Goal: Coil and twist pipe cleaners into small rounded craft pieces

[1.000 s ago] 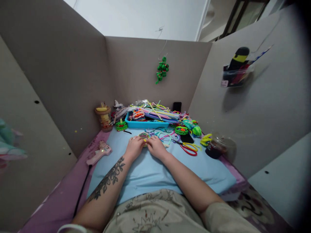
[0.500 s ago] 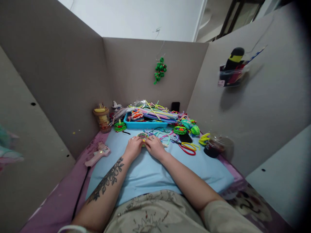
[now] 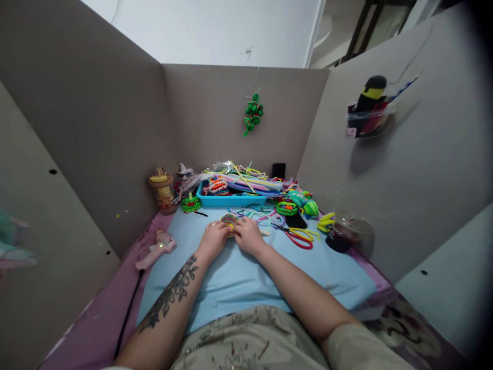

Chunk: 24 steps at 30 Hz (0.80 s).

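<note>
Between my two hands is a small, round, multicoloured piece of pipe-cleaner work (image 3: 228, 219), partly hidden by the fingers. My left hand (image 3: 214, 239) grips its left side with bent fingers. From the right, my right hand (image 3: 247, 235) pinches its edge, the thumb close to the left fingertips. Loose pastel pipe cleaners (image 3: 257, 211) lie just beyond the hands. To the right rest scissors (image 3: 301, 239) with red and yellow handles.
A blue tray (image 3: 231, 201) heaped with pipe cleaners stands at the back. Green fuzzy figures (image 3: 190, 203) sit around it. A pink glue gun (image 3: 157, 252) with a cord lies left, below a lidded cup (image 3: 164, 192). A dark jar (image 3: 339, 236) stands right.
Both hands have shifted slightly, and more of the round piece shows between them. The view has tilted a little. Nothing was let go.
</note>
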Each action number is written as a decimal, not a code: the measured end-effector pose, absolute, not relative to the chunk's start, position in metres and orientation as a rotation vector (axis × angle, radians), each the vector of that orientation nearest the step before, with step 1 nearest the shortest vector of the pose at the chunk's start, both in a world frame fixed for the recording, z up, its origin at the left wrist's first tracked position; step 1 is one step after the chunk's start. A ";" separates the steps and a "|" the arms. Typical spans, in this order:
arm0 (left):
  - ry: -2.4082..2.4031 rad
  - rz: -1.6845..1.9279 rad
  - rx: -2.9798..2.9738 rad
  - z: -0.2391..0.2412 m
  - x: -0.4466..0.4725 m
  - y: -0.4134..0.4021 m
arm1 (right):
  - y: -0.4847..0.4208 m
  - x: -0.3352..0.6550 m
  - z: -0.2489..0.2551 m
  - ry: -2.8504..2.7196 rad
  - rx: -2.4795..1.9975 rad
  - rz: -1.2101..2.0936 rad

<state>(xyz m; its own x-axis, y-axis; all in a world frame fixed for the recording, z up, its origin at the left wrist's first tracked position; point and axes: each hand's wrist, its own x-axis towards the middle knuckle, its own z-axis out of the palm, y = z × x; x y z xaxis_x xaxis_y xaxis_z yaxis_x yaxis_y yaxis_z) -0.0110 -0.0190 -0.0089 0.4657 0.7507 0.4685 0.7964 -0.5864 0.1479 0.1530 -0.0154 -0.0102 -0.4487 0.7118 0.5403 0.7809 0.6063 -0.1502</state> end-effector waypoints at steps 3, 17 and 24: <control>-1.392 -0.794 -2.610 -0.009 -0.012 -0.018 | -0.013 0.153 -0.012 -2.235 -1.166 -0.087; -1.400 -0.863 -2.585 -0.006 -0.010 -0.022 | -0.007 0.159 -0.016 -2.190 -1.097 0.021; -1.453 -0.907 -2.586 -0.011 -0.011 -0.016 | -0.008 0.159 -0.017 -2.145 -1.044 0.074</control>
